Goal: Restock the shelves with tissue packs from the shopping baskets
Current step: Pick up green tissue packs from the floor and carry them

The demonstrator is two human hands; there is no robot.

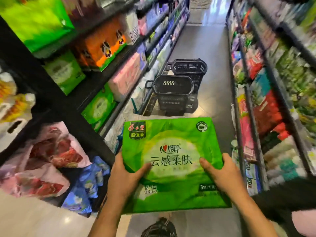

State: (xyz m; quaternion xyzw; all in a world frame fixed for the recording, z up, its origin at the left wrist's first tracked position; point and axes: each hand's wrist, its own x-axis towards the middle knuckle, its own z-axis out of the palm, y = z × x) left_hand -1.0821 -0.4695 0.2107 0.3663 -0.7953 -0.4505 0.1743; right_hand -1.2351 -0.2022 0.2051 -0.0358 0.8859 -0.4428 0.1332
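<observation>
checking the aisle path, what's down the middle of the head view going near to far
shoe → green tissue pack gripped by left hand and right hand → nearer black basket → farther black basket

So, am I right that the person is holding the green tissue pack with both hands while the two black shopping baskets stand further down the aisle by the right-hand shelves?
Nearly right, but the side is wrong: the head view shows the two black shopping baskets standing by the left-hand shelves. The rest holds: the left hand and right hand both grip the green tissue pack, and the baskets are further down the aisle.
</observation>
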